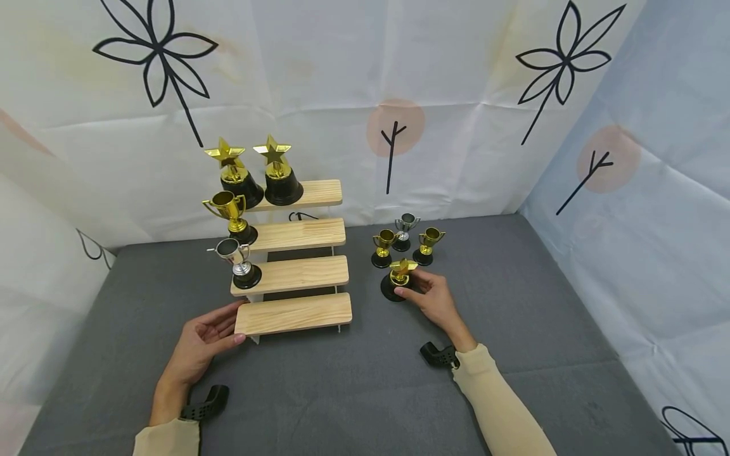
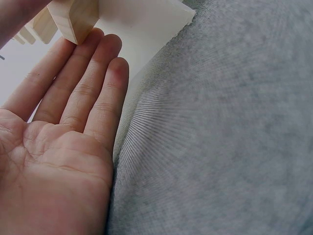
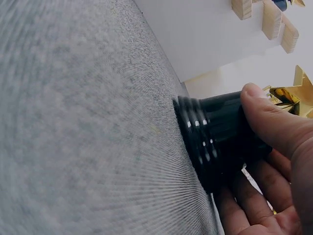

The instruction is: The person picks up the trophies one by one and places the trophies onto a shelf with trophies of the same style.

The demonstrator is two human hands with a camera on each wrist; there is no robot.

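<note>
Now, on the grey table (image 1: 365, 396) stands a stepped wooden shelf (image 1: 299, 274); the left hand (image 1: 196, 346), fingers straight, touches the left end of its lowest step (image 1: 293, 314). Right of the shelf, at the table surface, the right hand (image 1: 436, 301) grips a star trophy (image 1: 392, 288) by its black base (image 3: 222, 128). Picking it up seems the step in hand; the next move likely calls for a straight lift, clear of the small gold cups (image 1: 430, 237) and silver cup (image 1: 407, 222) just behind.

star trophy (image 1: 400, 277) — gold and black, tan shelves (image 1: 296, 315), grey cloth (image 1: 342, 392), black-outlined flowers (image 1: 158, 48)
</note>
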